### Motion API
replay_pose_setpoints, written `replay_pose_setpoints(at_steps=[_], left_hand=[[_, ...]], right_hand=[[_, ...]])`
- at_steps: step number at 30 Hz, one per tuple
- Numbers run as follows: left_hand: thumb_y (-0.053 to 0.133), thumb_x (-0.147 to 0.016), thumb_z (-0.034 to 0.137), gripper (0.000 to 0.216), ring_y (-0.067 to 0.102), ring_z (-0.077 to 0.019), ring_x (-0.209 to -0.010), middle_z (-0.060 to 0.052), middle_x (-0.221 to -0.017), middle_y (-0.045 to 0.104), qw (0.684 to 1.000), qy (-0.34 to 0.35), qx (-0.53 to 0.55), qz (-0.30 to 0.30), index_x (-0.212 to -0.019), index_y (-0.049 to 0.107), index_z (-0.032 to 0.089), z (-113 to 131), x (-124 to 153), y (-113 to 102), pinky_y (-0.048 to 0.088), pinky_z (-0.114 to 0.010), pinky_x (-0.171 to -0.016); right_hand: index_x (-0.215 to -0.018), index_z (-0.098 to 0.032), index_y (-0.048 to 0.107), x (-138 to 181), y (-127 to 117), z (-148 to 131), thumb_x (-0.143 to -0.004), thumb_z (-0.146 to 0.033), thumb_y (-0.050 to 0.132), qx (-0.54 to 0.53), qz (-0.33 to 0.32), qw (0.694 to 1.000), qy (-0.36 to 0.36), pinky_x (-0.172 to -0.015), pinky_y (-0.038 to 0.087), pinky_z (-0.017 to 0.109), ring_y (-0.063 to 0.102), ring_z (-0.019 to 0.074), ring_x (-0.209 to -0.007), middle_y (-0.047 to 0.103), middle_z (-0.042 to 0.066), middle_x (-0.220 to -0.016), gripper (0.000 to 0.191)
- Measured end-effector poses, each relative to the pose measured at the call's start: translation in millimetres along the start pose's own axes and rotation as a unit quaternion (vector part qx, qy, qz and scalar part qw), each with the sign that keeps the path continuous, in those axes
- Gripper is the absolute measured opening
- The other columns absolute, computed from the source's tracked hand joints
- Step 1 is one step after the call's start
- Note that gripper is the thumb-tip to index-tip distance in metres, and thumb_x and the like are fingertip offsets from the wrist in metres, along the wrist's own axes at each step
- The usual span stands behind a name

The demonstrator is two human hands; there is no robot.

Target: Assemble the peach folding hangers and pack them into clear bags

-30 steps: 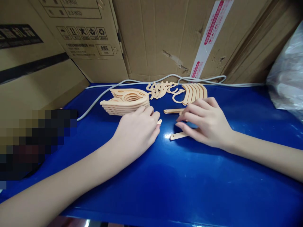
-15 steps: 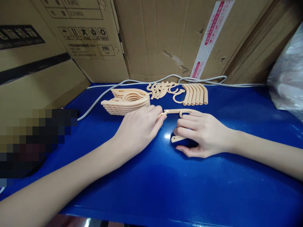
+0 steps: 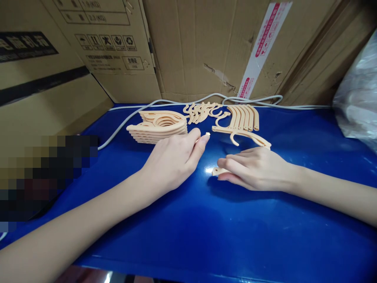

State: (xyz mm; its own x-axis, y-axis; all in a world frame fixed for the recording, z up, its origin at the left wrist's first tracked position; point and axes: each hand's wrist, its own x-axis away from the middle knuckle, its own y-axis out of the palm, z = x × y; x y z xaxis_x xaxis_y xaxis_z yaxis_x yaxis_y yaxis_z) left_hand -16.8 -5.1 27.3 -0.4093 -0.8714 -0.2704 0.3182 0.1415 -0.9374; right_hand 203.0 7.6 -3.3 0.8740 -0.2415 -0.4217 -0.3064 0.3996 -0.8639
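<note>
My left hand (image 3: 176, 157) is closed, thumb against forefinger, on a small cream plastic hanger piece (image 3: 207, 134); only its tip shows. My right hand (image 3: 256, 171) pinches a cream hanger arm (image 3: 218, 171) low over the table; its holed end sticks out past the fingertips and the rest is covered. Just beyond the right hand is another hanger arm with a small curved hook (image 3: 241, 135), its right end by the knuckles. I cannot tell whether the hand touches it. Left of these is a stack of cream hanger arms (image 3: 159, 127), close to my left hand.
Several loose hanger hooks (image 3: 202, 112) and a row of short curved pieces (image 3: 243, 118) lie at the back of the blue table (image 3: 188, 232). A white cable (image 3: 118, 127) runs behind them. Cardboard boxes (image 3: 194, 47) wall the back and left; clear plastic wrap (image 3: 357, 86) bulges at right.
The two hands' pieces have come apart. The hooked arm has shifted away and right and turned, now beyond the right hand. The right thumb has closed onto the other arm.
</note>
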Motion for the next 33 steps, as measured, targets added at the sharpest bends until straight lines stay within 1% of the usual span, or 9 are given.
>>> replay_pose_setpoints(at_steps=[2,5,10,13,16,20,23,27,33], left_hand=[[0.030,-0.103,0.037,0.037,0.060,-0.0175,-0.066,-0.001,-0.069,0.061,1.000,-0.003,0.009,-0.008,-0.080,0.053,0.019,-0.1,0.0,-0.4,0.032,-0.027,-0.054],[0.031,-0.103,0.037,0.036,0.056,-0.0163,-0.061,0.000,-0.065,0.058,1.000,-0.004,0.010,-0.006,-0.077,0.051,0.019,-0.1,0.0,-0.7,0.030,-0.027,-0.053],[0.034,-0.101,0.037,0.035,0.051,-0.0158,-0.059,0.000,-0.065,0.055,1.000,0.002,0.005,0.001,-0.076,0.050,0.020,0.4,-0.1,-0.9,0.027,-0.028,-0.053],[0.038,-0.099,0.035,0.031,0.048,-0.0146,-0.056,0.002,-0.062,0.052,1.000,-0.008,0.015,-0.005,-0.073,0.047,0.020,0.8,-0.1,-1.2,0.025,-0.028,-0.052],[0.042,-0.095,0.033,0.030,0.043,-0.0134,-0.052,0.003,-0.058,0.047,0.999,-0.028,0.033,-0.032,-0.068,0.042,0.020,1.3,-0.3,-1.4,0.022,-0.027,-0.051],[0.042,-0.093,0.033,0.030,0.038,-0.0119,-0.048,0.005,-0.055,0.043,0.995,-0.044,0.056,-0.068,-0.066,0.038,0.020,1.6,-1.0,-1.3,0.020,-0.027,-0.051],[0.041,-0.093,0.033,0.030,0.037,-0.0117,-0.048,0.005,-0.054,0.042,0.994,-0.040,0.063,-0.085,-0.066,0.036,0.020,1.1,-1.5,-1.4,0.019,-0.027,-0.051],[0.037,-0.092,0.033,0.029,0.040,-0.0131,-0.051,0.004,-0.056,0.044,0.992,-0.035,0.065,-0.102,-0.067,0.039,0.020,-0.7,-1.8,-2.0,0.019,-0.029,-0.052],[0.034,-0.093,0.031,0.030,0.044,-0.0147,-0.056,0.002,-0.059,0.049,0.988,-0.030,0.077,-0.131,-0.066,0.041,0.020,-2.3,-2.3,-1.1,0.021,-0.029,-0.054]], right_hand=[[-0.086,-0.020,0.062,-1.0,-0.8,-0.8,-0.102,-0.035,0.040,0.010,-0.001,1.000,0.010,-0.046,0.034,0.029,0.056,0.0120,-0.044,0.065,-0.001,-0.060,0.032],[-0.084,-0.019,0.064,-2.3,-1.7,-1.1,-0.100,-0.030,0.040,0.016,0.001,1.000,0.011,-0.049,0.038,0.029,0.057,0.0118,-0.046,0.064,-0.001,-0.058,0.031],[-0.095,-0.015,0.068,-3.0,-1.3,-0.9,-0.101,-0.027,0.041,0.033,0.003,0.999,0.000,-0.052,0.042,0.029,0.058,0.0123,-0.048,0.063,-0.001,-0.062,0.030],[-0.099,-0.014,0.068,-2.1,0.4,-1.1,-0.102,-0.028,0.041,0.023,-0.012,1.000,0.004,-0.048,0.039,0.030,0.057,0.0120,-0.048,0.063,-0.001,-0.063,0.030],[-0.107,-0.014,0.066,-0.6,1.9,-0.8,-0.103,-0.027,0.041,0.015,-0.033,0.999,0.012,-0.044,0.033,0.029,0.055,0.0104,-0.047,0.065,0.000,-0.069,0.028],[-0.112,-0.016,0.064,0.3,1.9,0.2,-0.103,-0.029,0.040,0.029,-0.031,0.999,0.016,-0.042,0.027,0.028,0.053,0.0092,-0.044,0.064,-0.002,-0.067,0.029],[-0.110,-0.017,0.064,0.0,1.2,0.8,-0.105,-0.033,0.035,0.029,-0.033,0.999,0.029,-0.042,0.026,0.027,0.055,0.0092,-0.045,0.064,-0.002,-0.065,0.034],[-0.105,-0.015,0.063,-0.3,1.2,1.3,-0.104,-0.035,0.037,-0.023,-0.036,0.996,0.081,-0.048,0.033,0.027,0.066,0.0119,-0.058,0.070,0.001,-0.072,0.033],[-0.096,-0.016,0.065,-0.5,2.4,2.9,-0.103,-0.034,0.039,-0.058,-0.030,0.990,0.123,-0.049,0.035,0.027,0.066,0.0129,-0.058,0.071,0.000,-0.071,0.032]])
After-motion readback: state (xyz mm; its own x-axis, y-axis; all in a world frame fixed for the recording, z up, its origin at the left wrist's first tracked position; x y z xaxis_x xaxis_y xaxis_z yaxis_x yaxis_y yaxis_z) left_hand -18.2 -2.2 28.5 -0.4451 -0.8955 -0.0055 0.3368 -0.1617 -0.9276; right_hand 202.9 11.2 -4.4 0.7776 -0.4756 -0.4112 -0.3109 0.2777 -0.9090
